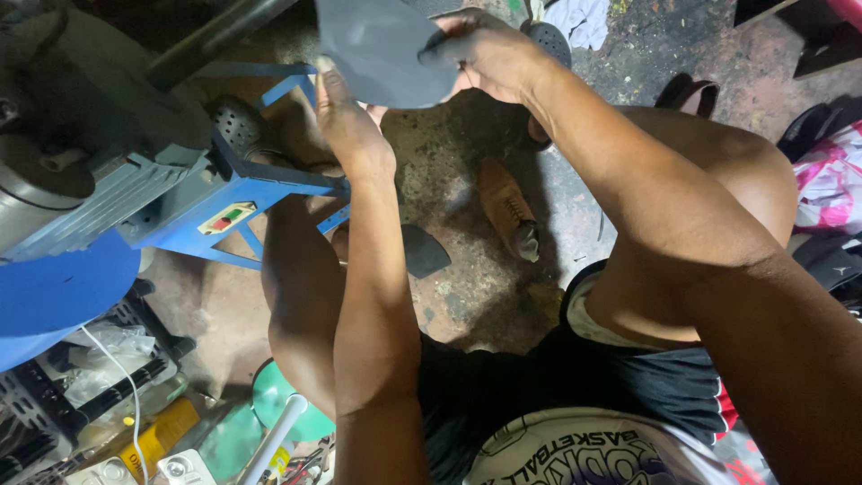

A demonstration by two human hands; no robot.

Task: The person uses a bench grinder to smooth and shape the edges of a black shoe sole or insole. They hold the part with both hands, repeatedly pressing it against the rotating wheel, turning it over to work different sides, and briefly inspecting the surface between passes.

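Note:
I hold a flat dark grey sole-shaped piece (382, 45) up near the top of the view with both hands. My left hand (346, 117) grips its lower left edge. My right hand (485, 49) pinches its right edge between thumb and fingers. Below the hands, on the stained floor, lie a tan leather shoe (507, 208) and a smaller dark grey cut piece (422, 251). My knees frame the space under the hands.
A blue-framed machine (180, 193) with a grey motor and a metal tube stands at left. A black crate (81, 386) with bottles and clutter sits lower left, next to a green stool seat (274, 400). Sandals (687, 94) and bags (831, 180) lie at right.

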